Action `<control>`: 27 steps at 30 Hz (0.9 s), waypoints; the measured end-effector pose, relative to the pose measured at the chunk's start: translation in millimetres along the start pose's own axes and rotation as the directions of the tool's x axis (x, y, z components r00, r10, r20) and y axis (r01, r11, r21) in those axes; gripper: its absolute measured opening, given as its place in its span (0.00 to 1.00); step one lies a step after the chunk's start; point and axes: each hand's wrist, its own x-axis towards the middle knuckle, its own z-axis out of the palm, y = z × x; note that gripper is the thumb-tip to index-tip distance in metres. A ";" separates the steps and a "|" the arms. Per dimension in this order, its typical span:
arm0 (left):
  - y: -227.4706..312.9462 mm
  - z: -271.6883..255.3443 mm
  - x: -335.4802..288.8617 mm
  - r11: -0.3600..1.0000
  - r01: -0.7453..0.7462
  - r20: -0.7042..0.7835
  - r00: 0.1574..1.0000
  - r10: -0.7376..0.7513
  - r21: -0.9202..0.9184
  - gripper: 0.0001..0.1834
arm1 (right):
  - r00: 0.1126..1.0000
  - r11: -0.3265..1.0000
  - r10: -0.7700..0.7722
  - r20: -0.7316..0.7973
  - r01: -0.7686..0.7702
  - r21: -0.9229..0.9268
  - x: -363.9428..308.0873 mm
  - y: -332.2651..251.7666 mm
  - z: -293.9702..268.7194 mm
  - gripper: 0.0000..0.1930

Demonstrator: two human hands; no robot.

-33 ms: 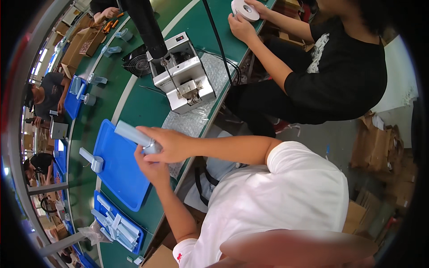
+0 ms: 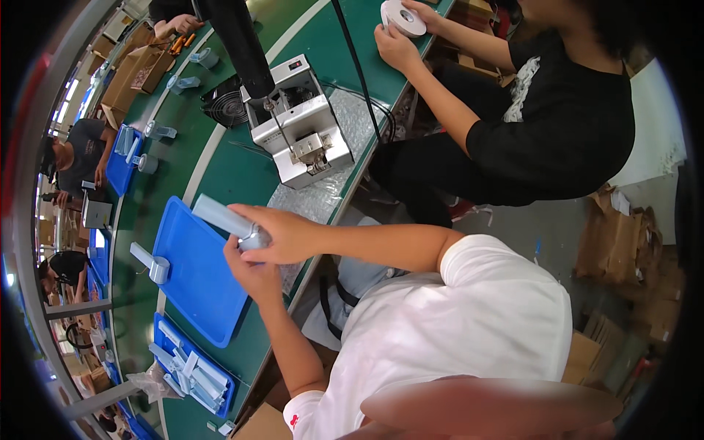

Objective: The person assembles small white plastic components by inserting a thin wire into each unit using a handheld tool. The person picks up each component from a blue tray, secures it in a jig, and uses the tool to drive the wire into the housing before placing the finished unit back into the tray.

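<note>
Both hands hold a pale blue plastic housing [image 2: 220,215], a long flat handle with a rounded cup-like end, above the near side of a large blue tray [image 2: 192,275]. My right hand [image 2: 284,236] is closed round the rounded end, thumb and fingers on either side. From below, my left hand [image 2: 251,274] grips the same end with bent fingers. The handle points away from me, up and to the left. Part of the rounded end is hidden by my fingers. A similar housing [image 2: 157,270] lies at the tray's far edge.
A smaller blue tray [image 2: 233,402] holds several pale blue parts. A silver bench machine [image 2: 304,121] stands beyond my right hand, with a black tube [image 2: 242,44] above it. At right, a co-worker holds a white roll [image 2: 403,20]. More housings sit along the green belt [image 2: 183,139].
The housing and both hands have shifted slightly to the right. The grip looks the same.
</note>
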 end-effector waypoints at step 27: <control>-20.6 48.2 -3.9 0.741 0.191 -0.082 0.946 -0.315 -0.644 0.09 | 1.000 0.974 0.026 0.000 -0.025 0.224 3.6 54.3 -18.4 0.18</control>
